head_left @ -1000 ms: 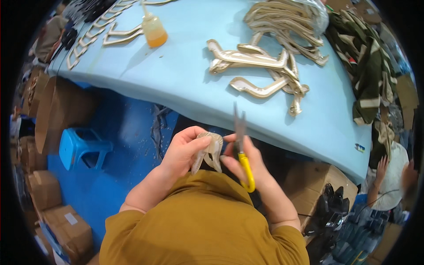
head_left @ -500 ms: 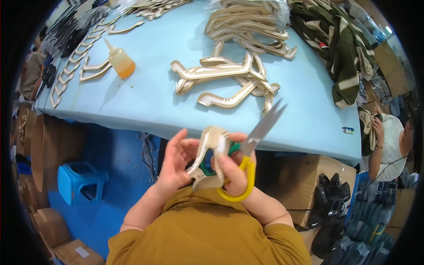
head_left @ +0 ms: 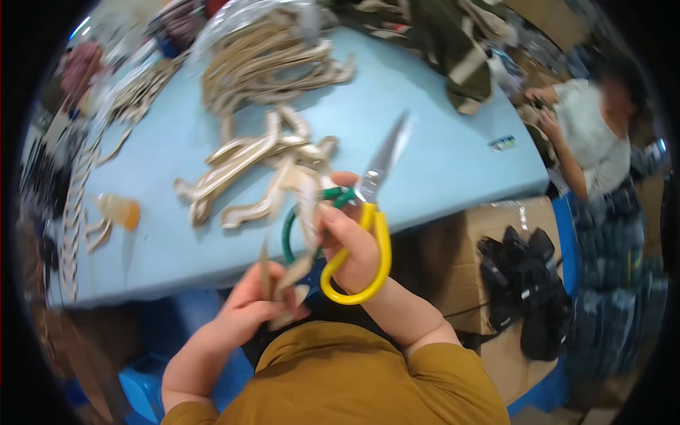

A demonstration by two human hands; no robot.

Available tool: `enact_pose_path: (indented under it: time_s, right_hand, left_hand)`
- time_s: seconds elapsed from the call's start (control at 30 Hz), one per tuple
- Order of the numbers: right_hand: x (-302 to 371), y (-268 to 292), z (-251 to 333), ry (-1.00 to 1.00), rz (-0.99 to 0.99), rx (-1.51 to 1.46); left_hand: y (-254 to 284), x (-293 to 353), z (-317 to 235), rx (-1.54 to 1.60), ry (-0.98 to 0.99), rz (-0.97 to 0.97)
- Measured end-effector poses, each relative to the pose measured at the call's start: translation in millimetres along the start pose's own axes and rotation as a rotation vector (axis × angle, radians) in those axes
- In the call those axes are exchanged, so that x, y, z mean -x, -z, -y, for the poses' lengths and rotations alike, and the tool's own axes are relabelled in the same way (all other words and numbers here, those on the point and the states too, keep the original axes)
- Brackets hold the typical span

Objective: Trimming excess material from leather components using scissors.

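Note:
My right hand [head_left: 354, 244] is closed around scissors [head_left: 379, 170] with one yellow and one green handle, blades pointing up and away. Between its thumb and fingers it also pinches a beige and white curved fabric strip [head_left: 307, 202]. The strip hangs toward my left hand [head_left: 249, 303], whose fingers close on its lower end; motion blurs that hand and end. Just beyond, on the light blue table [head_left: 397, 78], lies a loose pile of similar strips [head_left: 237, 173].
Behind the pile sits a stack of strips [head_left: 265, 64] under clear plastic. A squeeze bottle [head_left: 120, 210] with amber liquid stands left. Dark green garments [head_left: 460, 53] lie at the back. A cardboard box [head_left: 453, 248] and black items [head_left: 520, 283] are at right, below a seated person [head_left: 595, 134].
The view has swung to the right. My hands have moved apart: the left lower and nearer my body, the right staying on the scissors, with the strip stretched between them.

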State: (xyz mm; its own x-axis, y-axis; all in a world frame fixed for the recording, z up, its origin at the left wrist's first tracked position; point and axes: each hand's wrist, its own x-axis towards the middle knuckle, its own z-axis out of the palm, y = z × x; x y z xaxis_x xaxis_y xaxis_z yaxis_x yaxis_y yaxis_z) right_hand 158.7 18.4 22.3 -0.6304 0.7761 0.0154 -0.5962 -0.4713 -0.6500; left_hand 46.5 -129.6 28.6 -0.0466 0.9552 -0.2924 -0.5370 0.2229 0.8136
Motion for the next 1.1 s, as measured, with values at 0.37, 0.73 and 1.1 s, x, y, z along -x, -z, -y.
enact_pose_path:
  time_s: [0.37, 0.73, 1.1]
  right_hand:
    - [-60.3, 103.1, 57.9, 0.301, -0.113, -0.168]
    - [-63.5, 130.4, 46.8, 0.136, -0.194, -0.180]
    - [-74.1, 138.9, 47.0, 0.091, -0.146, -0.234]
  left_hand:
    - [46.3, -93.9, -202.9, -1.799, -0.933, -0.566]
    - [119.9, -283.4, -277.6, -2.193, -0.851, -0.708]
    - [146.5, -84.9, -243.2, -1.921, -0.837, -0.727]
